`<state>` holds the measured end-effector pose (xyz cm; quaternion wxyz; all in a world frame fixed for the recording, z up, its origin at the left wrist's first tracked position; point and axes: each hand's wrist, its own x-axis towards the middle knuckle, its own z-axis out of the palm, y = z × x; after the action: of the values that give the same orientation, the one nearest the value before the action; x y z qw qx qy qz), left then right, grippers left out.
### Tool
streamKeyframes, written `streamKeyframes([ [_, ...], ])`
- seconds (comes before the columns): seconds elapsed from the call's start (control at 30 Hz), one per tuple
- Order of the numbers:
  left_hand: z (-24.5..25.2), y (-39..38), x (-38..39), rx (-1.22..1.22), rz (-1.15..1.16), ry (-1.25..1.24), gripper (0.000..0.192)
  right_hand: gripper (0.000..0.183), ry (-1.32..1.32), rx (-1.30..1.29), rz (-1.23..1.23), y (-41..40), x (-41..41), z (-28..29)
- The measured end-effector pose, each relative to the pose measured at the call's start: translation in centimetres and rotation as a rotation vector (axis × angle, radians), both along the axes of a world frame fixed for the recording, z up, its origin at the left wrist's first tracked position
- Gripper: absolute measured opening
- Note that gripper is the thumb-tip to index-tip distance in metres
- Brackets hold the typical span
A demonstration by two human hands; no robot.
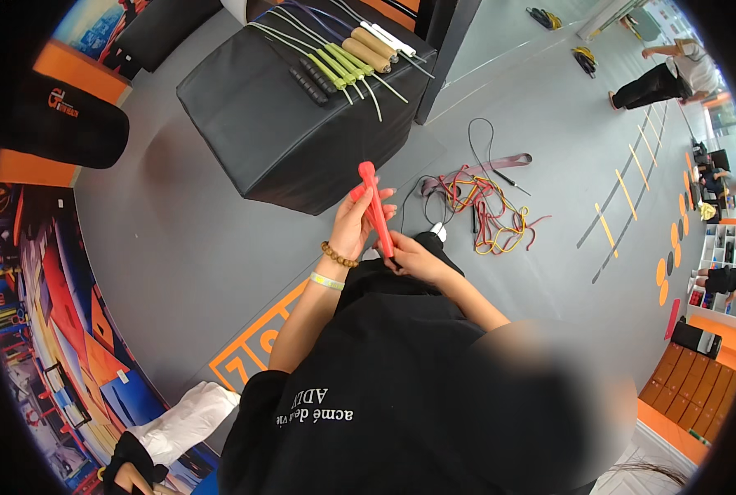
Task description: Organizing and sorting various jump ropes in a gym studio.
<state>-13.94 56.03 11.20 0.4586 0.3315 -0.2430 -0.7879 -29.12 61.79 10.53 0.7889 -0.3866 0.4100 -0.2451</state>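
My left hand [354,221], with a beaded bracelet on its wrist, grips a slim red handle [378,213] that looks like a skipping-rope handle. A second red piece lies against it in the same hand and is partly covered by the fingers. At the handle's lower, dark end, my right hand [410,257] has its fingers closed. In front of me, a black padded box [262,124] bears skipping ropes with green handles [337,68], black handles [309,83], wooden handles [368,54] and white handles [394,40].
A tangle of red, yellow and black ropes [482,207] lies on the grey floor, right of my feet, with a purplish flat band [507,162]. Two coiled ropes [584,62] lie farther off. People stand at the far right [683,71] and lower left [176,427].
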Motion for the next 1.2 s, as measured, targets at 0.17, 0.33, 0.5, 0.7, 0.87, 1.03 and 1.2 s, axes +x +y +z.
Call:
streamKeyframes([
  [0.17,1.6,0.1,-1.1,-0.087,0.027,0.064,0.044,0.047,-0.069,-0.035,-0.095,0.0,-0.9,-0.1],
  [0.33,2.4,0.6,-1.0,-0.085,0.031,0.078,0.046,0.053,-0.113,-0.118,-0.085,0.7,-0.9,0.5],
  [0.5,2.4,0.4,0.0,-0.134,0.075,0.105,0.047,0.037,0.048,-0.222,-0.019,0.8,-0.9,0.4],
  [0.7,2.2,1.0,1.0,-0.126,0.125,0.068,0.046,0.034,0.153,-0.263,0.032,0.8,-0.2,-0.8],
  [0.87,2.1,1.4,2.0,-0.14,0.247,0.074,0.046,0.032,0.407,-0.485,0.171,0.2,0.1,-0.7],
  [1.03,2.0,1.7,3.2,-0.172,0.292,0.033,0.039,0.029,0.533,-0.475,0.33,-0.4,0.9,-0.6],
  [1.2,1.5,1.9,3.3,-0.215,0.269,-0.015,0.035,0.034,0.601,-0.549,0.354,-0.9,1.6,-0.9],
])
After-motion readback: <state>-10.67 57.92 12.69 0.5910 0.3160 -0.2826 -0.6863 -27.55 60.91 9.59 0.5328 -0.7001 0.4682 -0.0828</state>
